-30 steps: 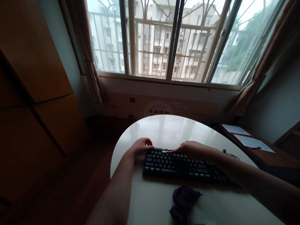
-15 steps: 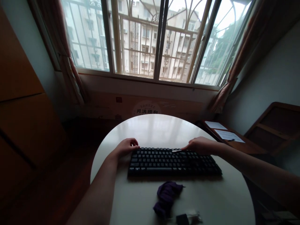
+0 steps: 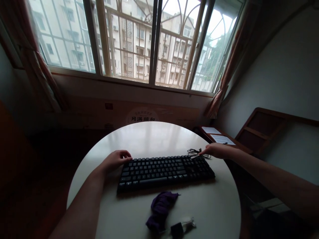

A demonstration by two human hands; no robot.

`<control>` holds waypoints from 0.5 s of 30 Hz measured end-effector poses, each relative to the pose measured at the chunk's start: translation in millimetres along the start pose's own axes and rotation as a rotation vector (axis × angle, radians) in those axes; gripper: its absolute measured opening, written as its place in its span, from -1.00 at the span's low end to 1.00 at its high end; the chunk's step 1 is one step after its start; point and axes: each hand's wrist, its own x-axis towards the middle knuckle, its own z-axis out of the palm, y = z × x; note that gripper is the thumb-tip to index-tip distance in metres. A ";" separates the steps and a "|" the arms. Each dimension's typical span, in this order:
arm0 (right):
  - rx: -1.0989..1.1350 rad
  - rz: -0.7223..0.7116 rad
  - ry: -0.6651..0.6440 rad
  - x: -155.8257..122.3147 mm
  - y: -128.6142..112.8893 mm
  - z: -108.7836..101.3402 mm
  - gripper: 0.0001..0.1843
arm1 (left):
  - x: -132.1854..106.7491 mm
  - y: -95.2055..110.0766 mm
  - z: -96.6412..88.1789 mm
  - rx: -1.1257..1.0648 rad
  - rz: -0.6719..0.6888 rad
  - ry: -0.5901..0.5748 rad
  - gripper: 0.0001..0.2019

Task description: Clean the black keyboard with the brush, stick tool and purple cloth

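A black keyboard (image 3: pixel 163 173) lies on the white round table (image 3: pixel 139 139), slightly turned. At its back left corner, my left hand (image 3: pixel 118 160) rests with curled fingers, gripping the edge. My right hand (image 3: pixel 214 150) pinches a thin, light-coloured stick-like tool (image 3: pixel 194 157), whose tip is over the keys at the back right of the keyboard; its exact kind is too small to make out. Behind that corner, by my right fingers, lies a coiled black cable (image 3: pixel 193 152). In front of the keyboard sits a crumpled purple cloth (image 3: pixel 160 209).
Near the table's front lie a small black square object (image 3: pixel 177 229) and a clear plastic-looking item (image 3: pixel 188 223). To the right stands a wooden surface with papers (image 3: pixel 221 139) and a pen. A barred window (image 3: pixel 152 43) and a long cardboard box (image 3: pixel 171 113) are beyond the table.
My right hand has moved right along the keyboard's back rows with the tool, uncovering the cable. My left hand stays at the left corner. The view has swung right.
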 end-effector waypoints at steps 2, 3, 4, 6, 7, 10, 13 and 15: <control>0.016 0.020 0.003 -6.5 8.0 2.6 -0.57 | 0.8 -0.6 -0.3 0.013 -0.002 -0.003 -0.53; 0.024 0.027 0.006 -9.8 11.7 3.7 -0.57 | 1.3 -1.1 -0.3 0.019 0.000 0.003 -0.52; 0.031 0.037 0.011 -13.3 15.3 4.8 -0.57 | 1.8 -1.6 -0.2 0.024 0.003 0.010 -0.52; 0.035 0.062 0.026 -20.7 23.0 6.7 -0.57 | 2.9 -2.7 -0.1 0.033 0.007 0.026 -0.51; 0.035 0.075 0.032 -24.8 27.4 7.6 -0.58 | 3.4 -3.2 -0.1 0.037 0.009 0.030 -0.51; 0.013 0.119 0.041 -38.4 41.9 10.2 -0.58 | 4.4 -4.3 -0.6 0.043 0.008 0.029 -0.49; -0.026 0.160 0.058 -52.3 53.5 11.0 -0.61 | 5.1 -5.0 -1.2 0.046 0.013 0.023 -0.48; -0.024 0.207 0.098 -60.4 54.1 10.2 -0.63 | 5.8 -6.0 -0.8 0.061 0.014 0.027 -0.48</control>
